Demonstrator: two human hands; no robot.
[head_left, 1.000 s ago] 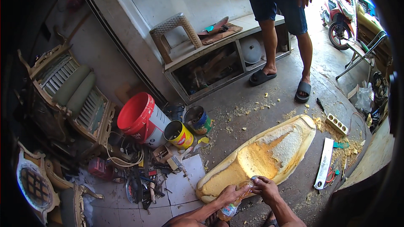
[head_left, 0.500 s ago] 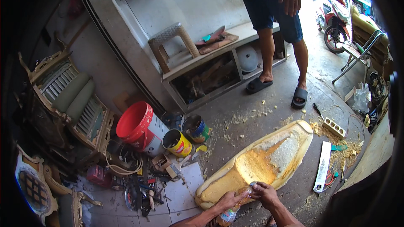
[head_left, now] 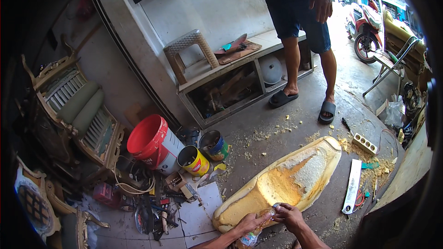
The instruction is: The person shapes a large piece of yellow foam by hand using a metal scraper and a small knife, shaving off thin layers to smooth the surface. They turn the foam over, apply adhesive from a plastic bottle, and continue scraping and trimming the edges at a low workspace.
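A long yellow foam seat cushion (head_left: 286, 182) lies on the concrete floor, its top rough and hollowed. At its near edge my left hand (head_left: 247, 224) grips a clear plastic bottle (head_left: 256, 230) with a coloured label. My right hand (head_left: 288, 214) is closed around the bottle's neck and cap end, right against the foam. Both forearms enter from the bottom edge.
Another person (head_left: 302, 41) in dark shorts and sandals stands beyond the foam. A red bucket (head_left: 150, 140), a yellow can (head_left: 194, 160) and another can (head_left: 213, 145) stand left, with scattered tools (head_left: 157, 207). A white saw (head_left: 352, 185), foam crumbs, a stool (head_left: 187, 53), chairs and a motorbike (head_left: 364, 25) surround.
The view has shifted slightly. My hands stay on the bottle at the foam's near edge, turned a little. The standing person has shifted a bit to the left in view.
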